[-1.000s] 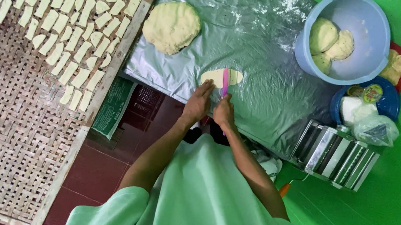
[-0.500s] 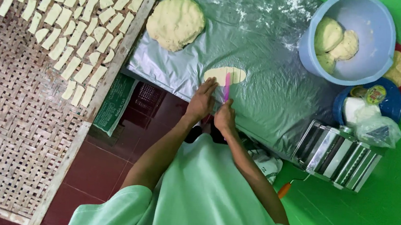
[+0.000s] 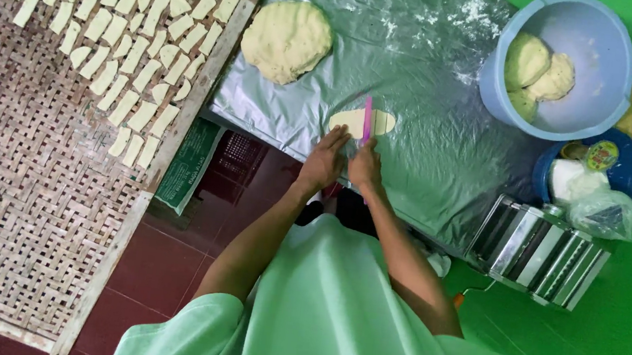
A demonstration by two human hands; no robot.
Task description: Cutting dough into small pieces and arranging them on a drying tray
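Here, on crinkled silver foil, my right hand (image 3: 366,166) grips a slim pink cutter (image 3: 367,120) laid across a flat oval of pale dough (image 3: 361,122). My left hand (image 3: 325,159) rests beside it, fingers together, just short of the dough's near edge.

Cut dough strips (image 3: 122,36) are laid on a woven tray (image 3: 20,199), dough balls (image 3: 538,68) are held in a blue basin (image 3: 609,44), and a metal roller machine (image 3: 538,250) is set nearby.

A table (image 3: 412,172) (under silvery plastic sheeting) bears a dough round (image 3: 287,39), flat dough strip (image 3: 360,121), and blue basin (image 3: 560,66).
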